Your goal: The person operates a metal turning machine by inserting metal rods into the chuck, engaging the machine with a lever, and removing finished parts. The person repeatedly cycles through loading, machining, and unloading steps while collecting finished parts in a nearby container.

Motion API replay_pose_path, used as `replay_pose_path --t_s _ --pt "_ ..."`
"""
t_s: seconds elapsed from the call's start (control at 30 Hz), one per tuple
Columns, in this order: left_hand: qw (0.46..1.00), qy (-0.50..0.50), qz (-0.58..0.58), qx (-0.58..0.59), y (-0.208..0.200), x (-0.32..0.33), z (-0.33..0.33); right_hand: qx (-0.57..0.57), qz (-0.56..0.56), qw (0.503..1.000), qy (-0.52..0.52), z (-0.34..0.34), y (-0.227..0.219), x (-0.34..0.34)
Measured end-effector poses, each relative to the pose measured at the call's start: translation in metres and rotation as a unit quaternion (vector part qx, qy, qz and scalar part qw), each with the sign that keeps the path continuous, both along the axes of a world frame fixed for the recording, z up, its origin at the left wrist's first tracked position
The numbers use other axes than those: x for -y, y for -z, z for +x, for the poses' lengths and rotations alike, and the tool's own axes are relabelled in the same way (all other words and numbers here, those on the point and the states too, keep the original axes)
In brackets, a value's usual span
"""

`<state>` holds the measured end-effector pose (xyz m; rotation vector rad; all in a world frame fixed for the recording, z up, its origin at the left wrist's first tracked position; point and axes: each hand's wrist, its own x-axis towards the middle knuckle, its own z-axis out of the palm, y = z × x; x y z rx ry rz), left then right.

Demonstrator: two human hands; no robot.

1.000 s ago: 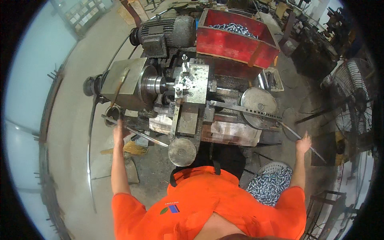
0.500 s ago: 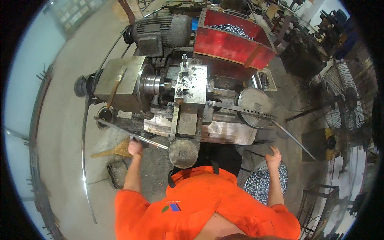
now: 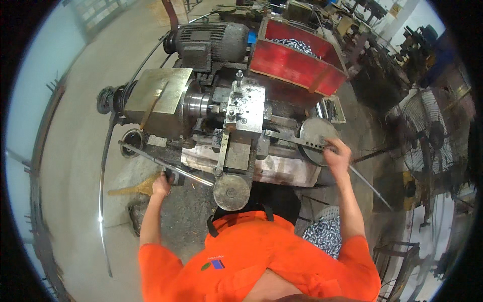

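I stand at a grey metal lathe (image 3: 236, 116) with a chuck (image 3: 193, 104) and a tool post (image 3: 245, 103) on its carriage. My left hand (image 3: 162, 184) is closed around the dark grip at the near end of a long metal lever bar (image 3: 151, 158) that slants up to the left. My right hand (image 3: 337, 153) grips the rim of a round grey handwheel (image 3: 314, 132) on the lathe's right side. A round disc-shaped handwheel (image 3: 231, 191) sits at the front of the cross slide, between my arms.
A red bin (image 3: 297, 55) with metal parts stands behind the lathe, beside an electric motor (image 3: 211, 43). A container of shiny metal pieces (image 3: 327, 234) rests on the floor by my right side. A pedestal fan (image 3: 427, 136) stands to the right. A broom (image 3: 131, 189) lies on the left floor.
Both arms came in from being spread out. My left hand closed on the lever bar's grip, and my right hand rose from the lower right onto the handwheel.
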<state>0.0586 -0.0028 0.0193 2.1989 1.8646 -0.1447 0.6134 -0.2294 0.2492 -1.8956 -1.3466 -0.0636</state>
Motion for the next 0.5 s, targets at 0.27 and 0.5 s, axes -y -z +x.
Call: replay_pose_path --t_s 0.27,0.5 --pt "0.990 -0.045 0.074 0.112 -0.122 0.009 -0.073 0.070 0.053 0.943 -0.321 -0.134 -0.050 -0.196" --pt "0.927 -0.159 0.332 0.078 -0.208 0.046 -0.161 0.183 -0.158 0.952 -0.190 -0.193 -0.020 -0.252"
